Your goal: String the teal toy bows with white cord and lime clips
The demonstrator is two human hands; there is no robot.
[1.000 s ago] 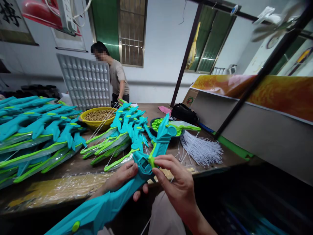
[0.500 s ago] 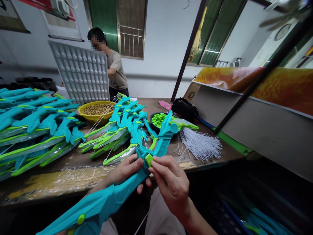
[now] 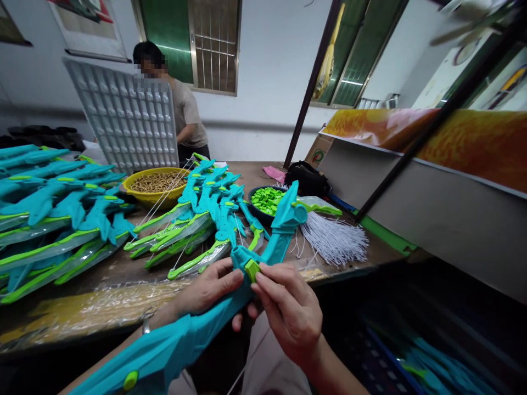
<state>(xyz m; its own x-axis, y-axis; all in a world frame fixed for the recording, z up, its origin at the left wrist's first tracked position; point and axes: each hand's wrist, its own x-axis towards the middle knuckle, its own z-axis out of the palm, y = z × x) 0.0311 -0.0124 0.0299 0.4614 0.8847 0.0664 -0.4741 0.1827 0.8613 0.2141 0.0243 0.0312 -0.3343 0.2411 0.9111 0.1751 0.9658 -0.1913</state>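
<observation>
A long teal plastic toy bow [image 3: 193, 329] with green trim lies across my lap and reaches up over the table edge. My left hand [image 3: 208, 291] is wrapped round its middle grip, thumb on top. My right hand [image 3: 288, 307] pinches a small green plastic piece [image 3: 252, 269] and presses it against the bow's grip. A dark bowl of green pieces [image 3: 267, 200] stands just beyond the bow's far tip.
Piles of finished teal bows [image 3: 61, 214] cover the left and middle of the brown table [image 3: 123, 269]. A yellow bowl of rubber bands [image 3: 156, 186], a bundle of white strings [image 3: 335, 241] and a black bag [image 3: 307, 178] stand behind. Another person holds a white tray [image 3: 123, 129] at the far end.
My right hand has shifted its fingers on the green piece at the grip. The view has tilted slightly and the far person's tray has drifted left.
</observation>
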